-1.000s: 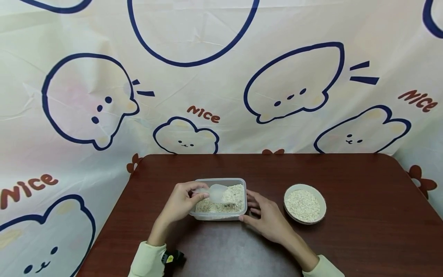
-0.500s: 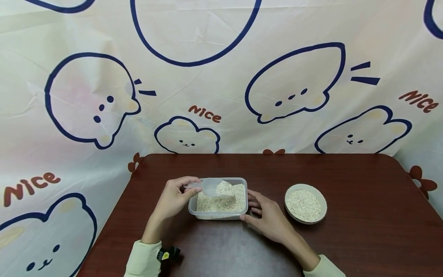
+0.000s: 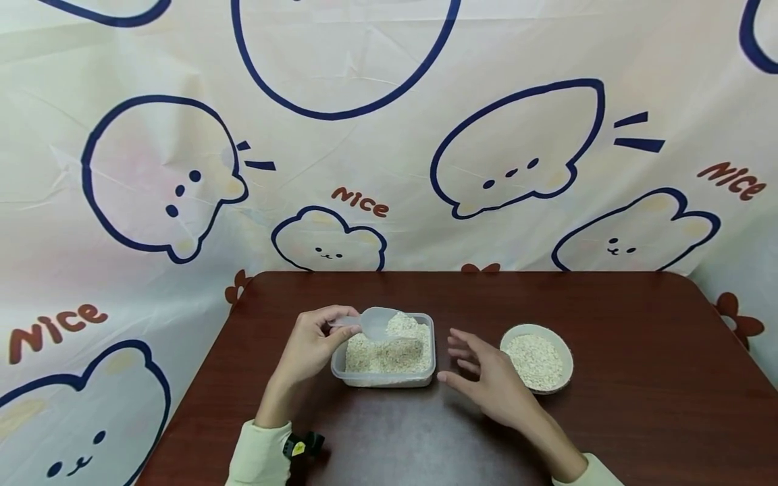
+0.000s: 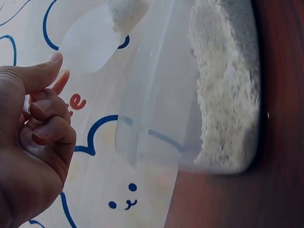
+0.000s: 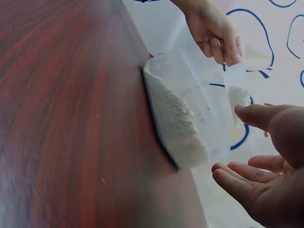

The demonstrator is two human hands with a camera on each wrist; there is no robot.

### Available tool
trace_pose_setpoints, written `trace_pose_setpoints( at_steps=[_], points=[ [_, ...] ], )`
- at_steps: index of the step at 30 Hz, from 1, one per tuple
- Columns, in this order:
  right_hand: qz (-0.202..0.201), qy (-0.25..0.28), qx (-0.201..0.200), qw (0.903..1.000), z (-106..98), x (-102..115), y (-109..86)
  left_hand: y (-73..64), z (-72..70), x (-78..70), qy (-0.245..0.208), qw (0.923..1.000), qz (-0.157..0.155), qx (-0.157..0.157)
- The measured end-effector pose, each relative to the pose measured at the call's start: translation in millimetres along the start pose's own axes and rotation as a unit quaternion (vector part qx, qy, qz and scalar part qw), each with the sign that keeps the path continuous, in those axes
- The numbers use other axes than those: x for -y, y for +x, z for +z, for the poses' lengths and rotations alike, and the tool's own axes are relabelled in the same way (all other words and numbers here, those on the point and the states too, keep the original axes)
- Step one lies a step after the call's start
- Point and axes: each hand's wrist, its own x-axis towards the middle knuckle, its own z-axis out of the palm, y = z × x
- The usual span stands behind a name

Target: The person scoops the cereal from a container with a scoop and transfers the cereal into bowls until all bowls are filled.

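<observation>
Left hand (image 3: 310,341) pinches loaded scoop (image 3: 379,322) over tub (image 3: 384,378); bowl (image 3: 537,361) lies rightward, beside spread right hand (image 3: 489,378).

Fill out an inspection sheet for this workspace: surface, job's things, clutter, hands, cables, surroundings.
Surface: dark red-brown wooden table, a few stray specks near the tub in the right wrist view.
Job's things: clear plastic tub part full of pale flakes; clear scoop loaded with flakes, raised over the tub; small bowl of flakes to the tub's right.
Clutter: nothing seen.
Hands: left hand pinches the scoop handle; right hand open, between tub and bowl, off the tub.
Cables: nothing seen; a small black device sits at the left wrist.
Surroundings: cream cloth backdrop with blue cartoon outlines and the word "Nice".
</observation>
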Motion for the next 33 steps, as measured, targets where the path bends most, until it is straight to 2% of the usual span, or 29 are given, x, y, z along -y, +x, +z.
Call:
trace_pose_setpoints(
  at_steps=[8, 14, 20, 27, 33],
  points=[
    [-0.014, -0.021, -0.033, 0.9991, -24, -2, -13.6, 11.3, 20.6, -11.9, -0.029, 0.9994, 0.012, 0.013],
    [-0.009, -0.043, -0.048, 0.9979, -42, -5, -24.8, 20.7, 41.4, -19.2, -0.043, 0.9984, 0.028, 0.022],
    [0.000, -0.051, -0.063, 0.9967, -59, -4, -37.0, 29.1, 61.5, -27.0, -0.056, 0.9973, 0.029, 0.039],
    [0.003, -0.071, -0.102, 0.9923, -76, -4, -49.3, 38.3, 85.0, -35.6, -0.076, 0.9942, 0.049, 0.059],
    [-0.008, -0.118, -0.129, 0.9846, -94, -10, -60.3, 44.9, 105.1, -42.6, -0.091, 0.9919, 0.047, 0.075]
  ],
)
